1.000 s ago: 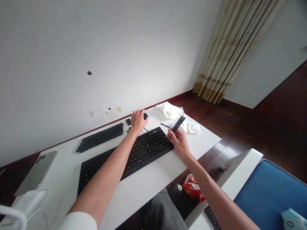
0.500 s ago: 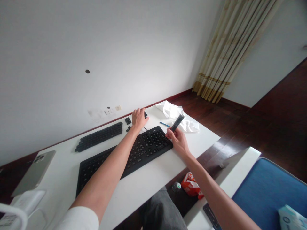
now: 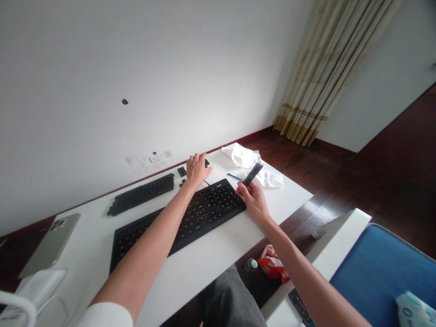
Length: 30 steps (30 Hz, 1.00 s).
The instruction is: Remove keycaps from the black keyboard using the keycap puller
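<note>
A black keyboard (image 3: 177, 220) lies across the white table (image 3: 218, 254). Behind it a long group of removed black keycaps (image 3: 141, 194) is laid out, with a few loose keycaps (image 3: 181, 171) to its right. My left hand (image 3: 196, 168) reaches over the keyboard and rests on the loose keycaps at the table's far edge; whether it grips one I cannot tell. My right hand (image 3: 252, 200) hovers at the keyboard's right end and holds a long black bar-shaped keycap (image 3: 253, 174) tilted up to the right.
A crumpled white cloth (image 3: 250, 164) and a thin blue tool (image 3: 233, 176) lie at the table's far right. A phone (image 3: 51, 245) lies at the left. A red snack packet (image 3: 271, 267) is on the floor below. A blue chair (image 3: 381, 272) stands to the right.
Both hands stay almost where they were; the view has shifted slightly. The right hand still holds the long keycap at the same tilt.
</note>
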Tool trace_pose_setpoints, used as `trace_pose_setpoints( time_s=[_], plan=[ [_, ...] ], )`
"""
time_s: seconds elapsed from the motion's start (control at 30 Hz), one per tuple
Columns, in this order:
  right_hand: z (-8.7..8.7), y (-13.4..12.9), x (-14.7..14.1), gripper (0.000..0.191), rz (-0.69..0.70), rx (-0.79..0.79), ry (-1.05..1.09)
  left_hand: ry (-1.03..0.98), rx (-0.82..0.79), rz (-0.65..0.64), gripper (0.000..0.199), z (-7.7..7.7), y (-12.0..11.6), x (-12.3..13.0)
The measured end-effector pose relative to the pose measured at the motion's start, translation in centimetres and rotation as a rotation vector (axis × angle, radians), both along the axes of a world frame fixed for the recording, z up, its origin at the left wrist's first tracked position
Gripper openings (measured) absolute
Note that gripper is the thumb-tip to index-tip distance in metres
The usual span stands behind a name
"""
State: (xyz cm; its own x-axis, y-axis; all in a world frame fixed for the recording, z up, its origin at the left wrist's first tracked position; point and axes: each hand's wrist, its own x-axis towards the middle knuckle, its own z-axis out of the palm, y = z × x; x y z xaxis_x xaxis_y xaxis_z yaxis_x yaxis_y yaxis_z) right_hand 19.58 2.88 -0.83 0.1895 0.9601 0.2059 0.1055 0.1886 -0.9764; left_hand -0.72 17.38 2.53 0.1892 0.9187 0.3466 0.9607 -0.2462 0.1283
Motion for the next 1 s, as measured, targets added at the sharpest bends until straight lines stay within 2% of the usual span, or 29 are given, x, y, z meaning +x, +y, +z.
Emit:
trace_pose_setpoints(
  time_s=[0.07, 0.17, 0.3, 0.4, 0.53, 0.63, 0.73, 0.9, 1.0],
  plan=[
    [0.1, 0.0, 0.1, 0.039, -0.019, 0.001, -0.015, -0.019, 0.024, -0.039, 0.051, 0.6, -2.1, 0.1],
    [0.2, -0.1, 0.2, 0.041, -0.044, 0.007, -0.035, -0.048, 0.022, -0.112, 0.042, 1.1, -7.5, 0.3],
    [0.2, -0.2, 0.2, 0.042, -0.064, 0.027, -0.066, -0.073, -0.064, -0.310, 0.031, 0.3, -16.0, 0.9],
    [0.1, -0.2, 0.1, 0.041, -0.062, 0.038, -0.010, -0.065, -0.094, -0.357, 0.036, -0.6, -19.2, 1.0],
    [-0.1, -0.3, 0.0, 0.042, -0.072, 0.043, 0.065, -0.066, -0.071, -0.337, 0.053, -0.9, -18.8, 0.5],
    [-0.1, -0.5, 0.0, 0.043, -0.067, 0.051, 0.064, -0.071, -0.067, -0.329, 0.056, -0.9, -17.9, -0.1],
    [0.0, -0.6, -0.1, 0.042, -0.044, 0.055, 0.039, -0.068, -0.066, -0.330, 0.053, -0.9, -17.8, -0.3],
    [-0.2, -0.6, -0.1, 0.041, -0.051, 0.056, 0.038, -0.079, -0.087, -0.387, 0.038, -1.3, -18.1, 0.0],
    [-0.2, -0.8, -0.1, 0.042, -0.074, 0.054, 0.053, -0.089, -0.094, -0.403, 0.039, -1.3, -18.1, 0.3]
  ],
)
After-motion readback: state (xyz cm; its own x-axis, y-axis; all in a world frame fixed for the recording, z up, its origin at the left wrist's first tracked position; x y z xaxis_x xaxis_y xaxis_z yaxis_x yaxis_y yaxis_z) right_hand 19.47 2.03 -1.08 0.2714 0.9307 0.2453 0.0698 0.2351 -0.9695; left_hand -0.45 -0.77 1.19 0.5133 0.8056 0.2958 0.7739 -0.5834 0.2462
